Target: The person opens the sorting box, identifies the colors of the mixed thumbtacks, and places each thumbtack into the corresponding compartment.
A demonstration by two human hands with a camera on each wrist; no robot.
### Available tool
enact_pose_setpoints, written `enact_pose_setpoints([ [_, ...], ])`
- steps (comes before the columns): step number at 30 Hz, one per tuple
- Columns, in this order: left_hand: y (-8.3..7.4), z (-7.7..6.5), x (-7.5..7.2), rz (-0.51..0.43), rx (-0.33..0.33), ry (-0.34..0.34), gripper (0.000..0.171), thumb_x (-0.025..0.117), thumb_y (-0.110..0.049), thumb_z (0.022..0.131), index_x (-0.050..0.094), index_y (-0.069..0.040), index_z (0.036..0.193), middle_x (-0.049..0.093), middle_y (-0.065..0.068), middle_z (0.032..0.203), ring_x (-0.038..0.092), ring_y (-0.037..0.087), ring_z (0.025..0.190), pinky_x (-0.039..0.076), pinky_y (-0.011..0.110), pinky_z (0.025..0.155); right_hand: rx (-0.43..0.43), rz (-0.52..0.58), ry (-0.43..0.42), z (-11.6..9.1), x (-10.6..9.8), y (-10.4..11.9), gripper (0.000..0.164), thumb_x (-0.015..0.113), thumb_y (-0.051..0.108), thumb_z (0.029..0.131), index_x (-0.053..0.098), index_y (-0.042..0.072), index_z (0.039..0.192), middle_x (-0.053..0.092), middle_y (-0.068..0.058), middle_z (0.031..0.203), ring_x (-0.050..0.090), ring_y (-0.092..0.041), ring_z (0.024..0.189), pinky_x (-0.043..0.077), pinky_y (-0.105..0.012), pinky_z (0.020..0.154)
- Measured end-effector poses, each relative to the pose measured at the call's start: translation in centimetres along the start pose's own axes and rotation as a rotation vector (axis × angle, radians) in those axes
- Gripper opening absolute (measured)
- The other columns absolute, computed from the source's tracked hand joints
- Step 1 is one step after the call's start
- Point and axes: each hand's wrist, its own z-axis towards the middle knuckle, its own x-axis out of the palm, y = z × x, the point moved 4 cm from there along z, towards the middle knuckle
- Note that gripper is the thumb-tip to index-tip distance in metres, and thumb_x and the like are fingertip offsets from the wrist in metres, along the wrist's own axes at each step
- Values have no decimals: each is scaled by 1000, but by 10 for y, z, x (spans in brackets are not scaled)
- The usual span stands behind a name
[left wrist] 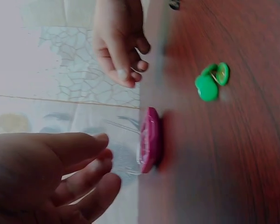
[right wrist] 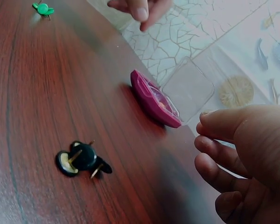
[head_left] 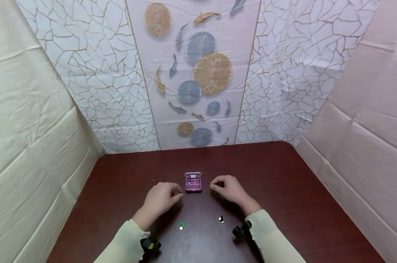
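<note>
I've got both hands apart and holding nothing, fingers loosely bent: left hand [head_left: 159,201] just beside the purple case [right wrist: 144,96], right hand [head_left: 232,189] near its other side. Case sits between them on the table [head_left: 267,164], clear lid [right wrist: 189,91] raised, with green tacks [left wrist: 207,88] and black tacks [right wrist: 85,157] lying nearer the wearer; I read the step as case opened, tacks not yet handled. My call: next move wants a fine thumb-and-finger pinch on one tack, clear of the pins.
</note>
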Motion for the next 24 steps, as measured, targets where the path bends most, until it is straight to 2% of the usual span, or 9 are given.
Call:
enact_pose_setpoints([
  [5, -12, -13, -4, -68, 95, 114, 5, 74, -31, 86, 75, -26, 86, 66, -17, 70, 55, -1, 61, 52, 28, 57, 10, -15, -5, 0, -3, 0, 10, 70, 31, 91, 76, 23, 93, 70, 12, 89, 58, -12, 77, 52, -39, 73],
  [9, -20, -29, 2, -143, 175, 220, 4, 76, -27, 85, 76, -23, 86, 66, -17, 71, 56, -3, 62, 52, 25, 58, 19, 1, 10, -4, 0, -2, 15, 68, 33, 91, 76, 21, 95, 70, 10, 88, 59, -15, 71, 53, -38, 67],
  [11, -22, -35, 6, -144, 198, 253, 5, 77, -26, 84, 76, -23, 87, 66, -17, 72, 56, -4, 63, 52, 24, 58, 15, -1, 13, -6, 1, -3, 12, 68, 32, 91, 76, 23, 94, 69, 9, 88, 59, -16, 70, 53, -38, 66],
  [16, -23, -43, 16, -71, 212, 265, 9, 81, -29, 78, 74, -27, 84, 67, -16, 77, 56, -1, 67, 52, 27, 62, 1, -8, 8, -7, 1, 0, 9, 69, 32, 91, 75, 26, 92, 69, 9, 88, 58, -14, 70, 52, -37, 67],
  [19, -20, -46, 22, -39, 204, 265, 11, 82, -30, 76, 73, -30, 81, 66, -16, 76, 55, 0, 68, 52, 28, 63, -4, -1, 6, -7, 0, 3, 12, 69, 31, 91, 76, 22, 94, 69, 9, 87, 58, -14, 70, 52, -38, 67],
  [24, -16, -49, 24, -28, 212, 242, 11, 82, -30, 75, 72, -31, 79, 65, -17, 73, 54, -1, 66, 51, 28, 61, -1, 2, -2, -7, 0, 6, 11, 70, 30, 91, 76, 22, 93, 69, 9, 86, 57, -13, 70, 51, -38, 68],
])
